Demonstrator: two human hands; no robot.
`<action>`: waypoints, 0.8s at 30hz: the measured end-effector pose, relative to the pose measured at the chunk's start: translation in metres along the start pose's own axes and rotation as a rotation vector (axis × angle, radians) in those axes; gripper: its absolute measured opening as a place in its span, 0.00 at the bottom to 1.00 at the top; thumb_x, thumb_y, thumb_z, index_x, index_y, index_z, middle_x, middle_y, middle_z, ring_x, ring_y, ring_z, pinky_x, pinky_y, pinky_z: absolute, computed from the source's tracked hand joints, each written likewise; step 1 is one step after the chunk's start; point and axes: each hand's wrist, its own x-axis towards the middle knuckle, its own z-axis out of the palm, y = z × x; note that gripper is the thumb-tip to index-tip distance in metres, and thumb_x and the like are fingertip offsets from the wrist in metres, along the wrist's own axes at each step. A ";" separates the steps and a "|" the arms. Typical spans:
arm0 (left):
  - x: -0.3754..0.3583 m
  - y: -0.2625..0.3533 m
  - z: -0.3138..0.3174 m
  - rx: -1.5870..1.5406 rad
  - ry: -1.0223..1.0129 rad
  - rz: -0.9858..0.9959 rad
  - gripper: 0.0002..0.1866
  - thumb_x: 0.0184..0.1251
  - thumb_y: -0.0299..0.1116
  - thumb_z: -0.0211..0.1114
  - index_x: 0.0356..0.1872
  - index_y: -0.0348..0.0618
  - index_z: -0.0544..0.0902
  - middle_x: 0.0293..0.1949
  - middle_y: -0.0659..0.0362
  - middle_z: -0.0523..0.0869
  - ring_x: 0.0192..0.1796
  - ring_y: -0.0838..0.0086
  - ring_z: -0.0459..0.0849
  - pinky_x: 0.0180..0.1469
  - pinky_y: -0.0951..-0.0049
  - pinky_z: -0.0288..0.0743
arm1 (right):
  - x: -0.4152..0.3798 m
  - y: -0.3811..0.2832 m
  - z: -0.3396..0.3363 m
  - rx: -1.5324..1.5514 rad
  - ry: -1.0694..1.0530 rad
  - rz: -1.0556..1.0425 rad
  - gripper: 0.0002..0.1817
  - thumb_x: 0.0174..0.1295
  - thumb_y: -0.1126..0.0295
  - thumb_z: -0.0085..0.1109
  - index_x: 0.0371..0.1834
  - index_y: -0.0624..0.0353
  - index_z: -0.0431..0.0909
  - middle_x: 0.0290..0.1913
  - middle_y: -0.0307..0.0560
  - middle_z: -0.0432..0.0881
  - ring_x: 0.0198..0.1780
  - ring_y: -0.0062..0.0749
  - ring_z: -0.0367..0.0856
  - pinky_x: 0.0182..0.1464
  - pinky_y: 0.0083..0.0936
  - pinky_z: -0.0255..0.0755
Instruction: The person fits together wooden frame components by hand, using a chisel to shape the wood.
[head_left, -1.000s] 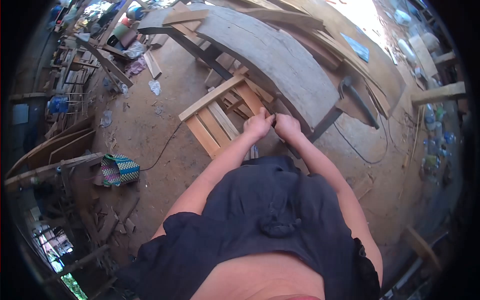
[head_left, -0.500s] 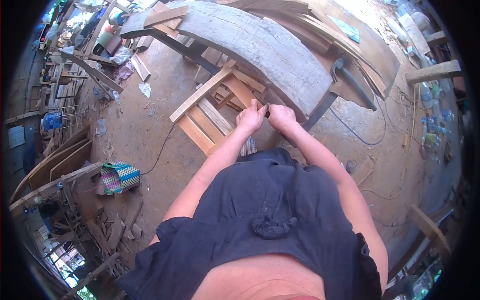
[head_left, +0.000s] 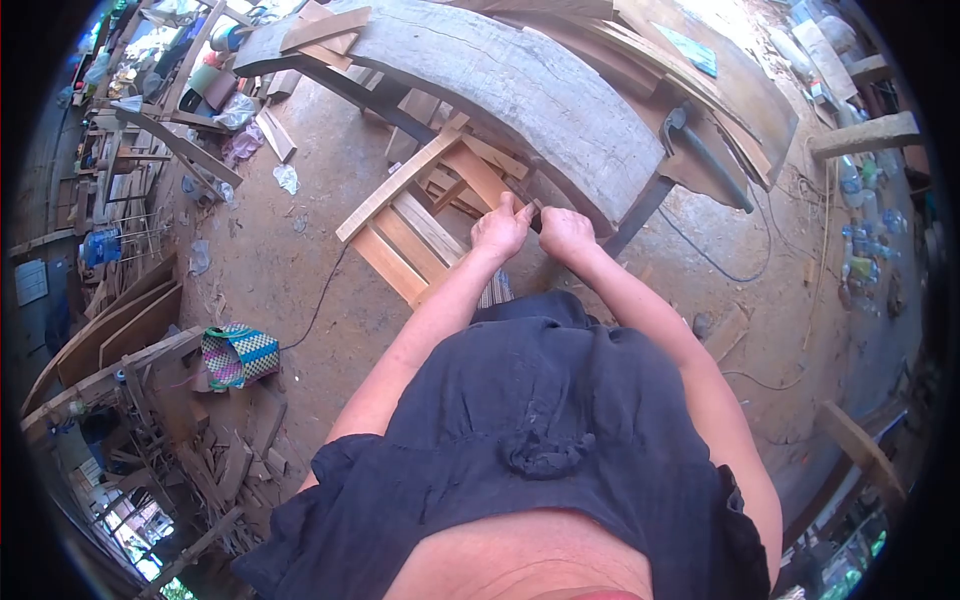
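Note:
My left hand point(head_left: 500, 232) is closed, thumb uppermost, at the near right corner of a slatted wooden frame point(head_left: 400, 192). Close beside it, my right hand point(head_left: 566, 233) is curled into a fist. A small dark piece point(head_left: 535, 207) shows between the two hands, too small and too covered to name; both seem to grip it. The frame leans below the curved edge of a thick grey wooden slab point(head_left: 480, 75). Its light slats and an orange-brown board point(head_left: 476, 176) run toward my hands.
A hammer point(head_left: 705, 158) lies at the slab's right end, near stacked planks point(head_left: 640, 60). On the floor are a woven basket point(head_left: 240, 356), a dark cable point(head_left: 322, 312) and scrap wood point(head_left: 235, 465). Plastic bottles point(head_left: 865, 250) stand at the right.
Both hands stay at the frame's corner and remain closed. The right hand shifts very slightly; the whole view moves a little to the left.

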 end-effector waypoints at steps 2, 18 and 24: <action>-0.004 0.003 -0.004 0.005 -0.071 -0.046 0.28 0.65 0.60 0.45 0.50 0.44 0.65 0.43 0.41 0.81 0.50 0.47 0.79 0.52 0.51 0.69 | -0.005 0.004 -0.001 0.008 -0.001 0.009 0.11 0.50 0.72 0.49 0.30 0.64 0.80 0.34 0.61 0.82 0.41 0.50 0.82 0.46 0.41 0.74; -0.004 -0.001 0.006 -0.023 0.011 0.000 0.26 0.63 0.60 0.48 0.44 0.45 0.67 0.36 0.43 0.82 0.45 0.47 0.80 0.47 0.51 0.70 | -0.001 0.008 0.004 0.018 -0.022 0.007 0.12 0.50 0.72 0.48 0.33 0.63 0.80 0.37 0.60 0.82 0.42 0.50 0.81 0.47 0.41 0.74; -0.005 0.001 0.004 -0.035 0.010 -0.015 0.26 0.63 0.59 0.49 0.44 0.45 0.67 0.36 0.42 0.82 0.45 0.46 0.80 0.47 0.50 0.70 | -0.058 0.016 -0.025 -0.039 -0.113 0.099 0.10 0.49 0.72 0.48 0.29 0.63 0.79 0.35 0.62 0.81 0.41 0.51 0.81 0.45 0.42 0.73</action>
